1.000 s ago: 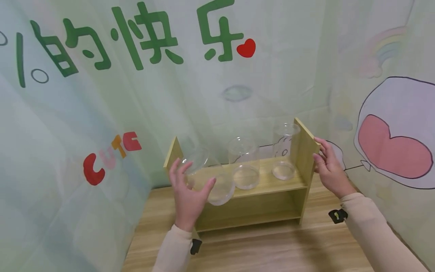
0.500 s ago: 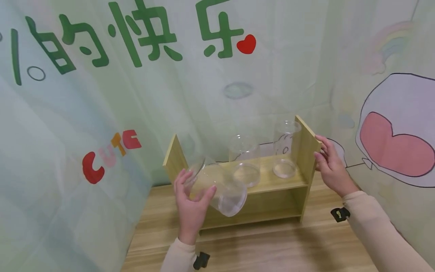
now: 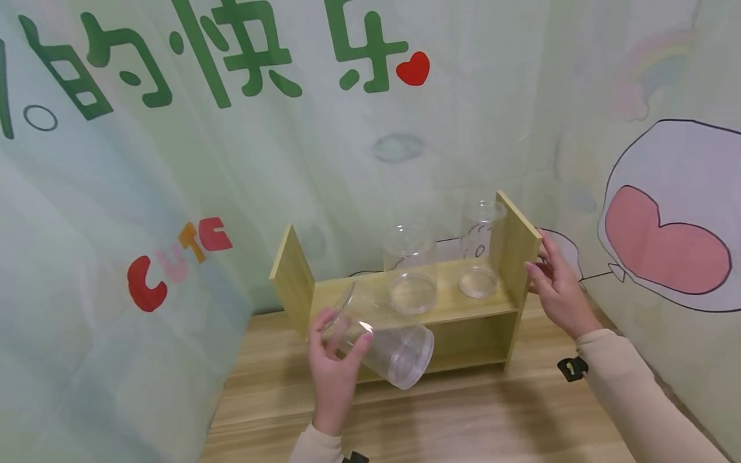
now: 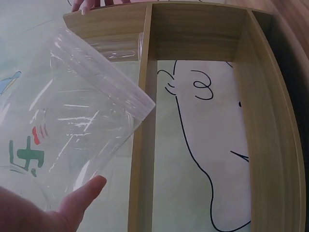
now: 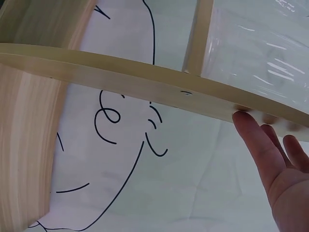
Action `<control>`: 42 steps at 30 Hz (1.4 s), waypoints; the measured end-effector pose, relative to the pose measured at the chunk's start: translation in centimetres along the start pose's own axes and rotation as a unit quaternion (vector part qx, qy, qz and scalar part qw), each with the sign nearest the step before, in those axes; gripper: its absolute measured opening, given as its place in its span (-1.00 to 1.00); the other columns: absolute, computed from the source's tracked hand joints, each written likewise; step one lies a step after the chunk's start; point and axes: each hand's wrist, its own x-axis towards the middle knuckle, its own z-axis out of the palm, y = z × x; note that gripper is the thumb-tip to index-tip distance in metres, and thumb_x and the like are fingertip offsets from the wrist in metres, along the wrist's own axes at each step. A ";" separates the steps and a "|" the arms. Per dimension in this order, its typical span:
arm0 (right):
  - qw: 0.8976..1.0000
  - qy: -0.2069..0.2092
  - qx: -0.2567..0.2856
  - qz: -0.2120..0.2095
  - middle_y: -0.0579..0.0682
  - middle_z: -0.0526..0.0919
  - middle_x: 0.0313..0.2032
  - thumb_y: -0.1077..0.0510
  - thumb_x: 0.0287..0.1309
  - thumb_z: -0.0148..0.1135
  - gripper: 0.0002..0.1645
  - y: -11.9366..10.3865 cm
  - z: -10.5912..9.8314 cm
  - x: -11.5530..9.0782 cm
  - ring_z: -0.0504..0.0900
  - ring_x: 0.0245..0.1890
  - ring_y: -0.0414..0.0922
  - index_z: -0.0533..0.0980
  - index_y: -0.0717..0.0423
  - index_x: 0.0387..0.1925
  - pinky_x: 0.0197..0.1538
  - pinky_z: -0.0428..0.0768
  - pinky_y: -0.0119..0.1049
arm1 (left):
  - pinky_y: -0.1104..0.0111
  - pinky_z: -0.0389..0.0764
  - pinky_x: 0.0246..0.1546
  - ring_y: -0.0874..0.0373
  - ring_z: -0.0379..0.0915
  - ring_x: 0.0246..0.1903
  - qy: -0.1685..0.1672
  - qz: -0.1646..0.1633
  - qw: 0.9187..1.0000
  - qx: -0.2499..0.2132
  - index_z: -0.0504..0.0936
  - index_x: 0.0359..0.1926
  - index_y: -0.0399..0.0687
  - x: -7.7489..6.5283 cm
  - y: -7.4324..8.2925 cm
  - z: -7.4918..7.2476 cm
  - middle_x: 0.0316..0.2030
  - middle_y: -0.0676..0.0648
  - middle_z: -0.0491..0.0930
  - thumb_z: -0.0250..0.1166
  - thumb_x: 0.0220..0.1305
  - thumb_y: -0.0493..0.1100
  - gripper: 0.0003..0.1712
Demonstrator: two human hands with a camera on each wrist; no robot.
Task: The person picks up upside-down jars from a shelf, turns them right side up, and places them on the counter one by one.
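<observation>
Left fingers (image 3: 316,334) curled, thumb (image 3: 359,350) apart — right fingers (image 5: 260,144) relaxed, forearm (image 3: 628,379) outstretched.

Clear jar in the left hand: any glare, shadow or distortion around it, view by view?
Head view: a bright glint on the tilted clear jar, a soft shadow on the wood-grain table; left wrist view: white streaks along the jar's wall, green lettering showing through; right wrist view: the shelf's side panel, straight in the head view, looks bowed, probably lens distortion.
</observation>
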 end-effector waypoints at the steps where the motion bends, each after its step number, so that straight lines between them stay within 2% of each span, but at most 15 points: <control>1: 1.000 0.003 0.004 0.008 0.22 0.27 0.18 0.24 0.33 -0.15 -0.27 0.4 0.0 -0.1 0.39 0.02 0.15 -0.14 -0.26 0.39 -0.30 0.60 -0.21 | 0.17 0.53 -0.17 -0.11 0.28 0.11 0.002 -0.005 1.000 -0.004 0.25 0.17 -0.08 -0.1 -0.1 0.0 0.22 -0.13 0.08 0.39 -0.03 -0.29 -0.27; 6: 0.999 0.020 0.008 0.046 0.17 0.22 0.21 0.14 0.32 -0.10 -0.26 1.9 0.0 -1.0 0.42 0.02 -0.07 -0.16 -0.36 0.37 -0.32 0.60 -0.15 | 0.19 0.50 -0.13 -0.05 0.28 0.12 0.020 -0.038 0.999 -0.020 0.24 0.18 -0.04 -0.5 -0.2 0.2 0.25 -0.13 0.05 0.39 -0.02 -0.27 -0.26; 11: 0.996 0.040 0.038 0.071 0.18 0.21 0.18 0.13 0.32 -0.08 -0.26 1.4 0.0 -2.8 0.47 -0.12 -0.31 -0.16 -0.29 0.38 -0.39 0.60 -0.13 | 0.20 0.51 -0.16 -0.21 0.25 0.12 0.031 -0.053 0.997 -0.039 0.22 0.17 -0.15 -1.4 0.6 0.9 0.27 -0.24 0.00 0.35 0.00 -0.32 -0.29; 15: 0.993 0.054 0.061 0.085 0.17 0.19 0.16 0.12 0.33 -0.11 -0.27 0.8 0.4 -4.2 0.52 -0.14 -0.24 -0.20 -0.20 0.39 -0.41 0.59 -0.06 | 0.21 0.52 -0.18 -0.20 0.24 0.10 0.044 -0.078 0.994 -0.068 0.19 0.16 -0.19 -2.0 0.9 0.9 0.21 -0.24 0.07 0.32 0.01 -0.39 -0.29; 19: 0.989 0.064 0.081 0.104 0.14 0.18 0.14 0.09 0.34 -0.13 -0.29 1.1 0.8 -5.3 0.53 -0.14 -0.11 -0.20 -0.13 0.38 -0.42 0.59 -0.03 | 0.20 0.52 -0.16 -0.16 0.24 0.11 0.048 -0.101 0.990 -0.087 0.14 0.17 -0.20 -2.2 1.0 0.9 0.17 -0.19 0.11 0.31 0.00 -0.42 -0.27; 23: 0.986 0.078 0.098 0.112 0.09 0.19 0.12 0.10 0.33 -0.12 -0.40 3.1 0.9 -6.7 0.54 -0.16 -0.09 -0.08 -0.05 0.30 -0.44 0.58 -0.02 | 0.19 0.52 -0.15 -0.14 0.23 0.12 0.045 -0.116 0.988 -0.089 0.13 0.18 -0.19 -2.5 0.6 1.0 0.18 -0.16 0.11 0.31 0.01 -0.41 -0.26; 26: 0.983 0.090 0.114 0.115 0.06 0.21 0.11 0.12 0.32 -0.10 -0.50 4.3 0.7 -7.6 0.56 -0.17 -0.09 -0.01 -0.04 0.22 -0.46 0.58 -0.01 | 0.14 0.51 -0.16 -0.19 0.21 0.13 0.047 -0.122 0.986 -0.102 0.12 0.17 -0.20 -2.8 0.3 1.3 0.17 -0.22 0.11 0.31 0.02 -0.40 -0.27; 30: 0.979 0.093 0.139 0.118 0.12 0.21 0.09 0.14 0.33 -0.12 -0.54 4.2 1.2 -8.6 0.57 -0.18 -0.07 0.02 -0.02 0.18 -0.47 0.57 0.02 | 0.07 0.49 -0.17 -0.25 0.20 0.12 0.060 -0.128 0.983 -0.121 0.13 0.17 -0.22 -3.1 0.0 1.3 0.16 -0.26 0.09 0.30 0.02 -0.41 -0.27; 36: 0.975 0.088 0.180 0.097 0.19 0.26 0.06 0.18 0.34 -0.14 -0.54 3.8 2.3 -9.7 0.57 -0.18 -0.03 0.02 0.17 0.19 -0.45 0.56 0.02 | 0.02 0.47 -0.16 -0.29 0.16 0.12 0.072 -0.138 0.976 -0.149 0.12 0.18 -0.21 -3.4 -0.2 1.3 0.17 -0.26 0.10 0.28 0.05 -0.41 -0.29; 42: 0.966 0.100 0.225 0.081 0.38 0.20 0.05 0.23 0.33 -0.14 -0.53 3.5 3.6 -10.3 0.52 -0.11 -0.04 0.03 0.16 0.21 -0.36 0.58 -0.02 | 0.01 0.46 -0.16 -0.26 0.17 0.13 0.079 -0.133 0.976 -0.155 0.12 0.19 -0.21 -3.5 0.0 1.2 0.18 -0.21 0.09 0.26 0.07 -0.40 -0.30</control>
